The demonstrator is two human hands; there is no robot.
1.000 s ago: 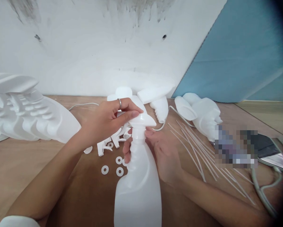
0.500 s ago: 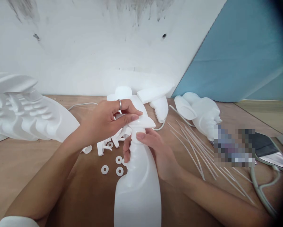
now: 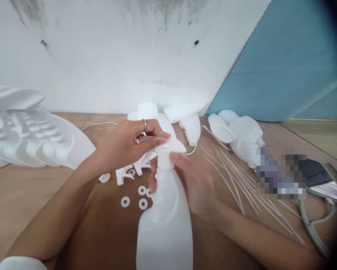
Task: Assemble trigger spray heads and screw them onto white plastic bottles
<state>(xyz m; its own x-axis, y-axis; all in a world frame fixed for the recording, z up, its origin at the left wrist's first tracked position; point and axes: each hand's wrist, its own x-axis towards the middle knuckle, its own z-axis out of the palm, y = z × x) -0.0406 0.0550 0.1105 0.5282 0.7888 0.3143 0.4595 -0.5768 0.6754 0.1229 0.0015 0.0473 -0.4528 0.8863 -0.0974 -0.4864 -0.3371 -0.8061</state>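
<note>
A white plastic spray bottle (image 3: 168,213) stands upright in front of me, with a white trigger spray head (image 3: 172,145) on its neck. My left hand (image 3: 137,140), a ring on one finger, pinches the spray head from above between thumb and fingers. Around the ribbed collar (image 3: 164,162) below the head, my right hand (image 3: 193,180) is closed, its thumb on the near right side and fingertips showing at the left. White washers (image 3: 125,201) lie left of the bottle, close to loose white trigger heads (image 3: 122,175) partly hidden by my left arm.
White bottles (image 3: 30,131) are piled at the left; more bottles (image 3: 245,137) lie at the back right. Thin white tubes (image 3: 235,180) spread to the right of my right hand. A phone (image 3: 322,178) and a cable (image 3: 311,228) are at the far right. A white wall (image 3: 114,63) rises behind.
My right thumb has shifted right across the collar, uncovering its ribs. The left hand keeps its pinch on the spray head, and the bottle stays almost in place.
</note>
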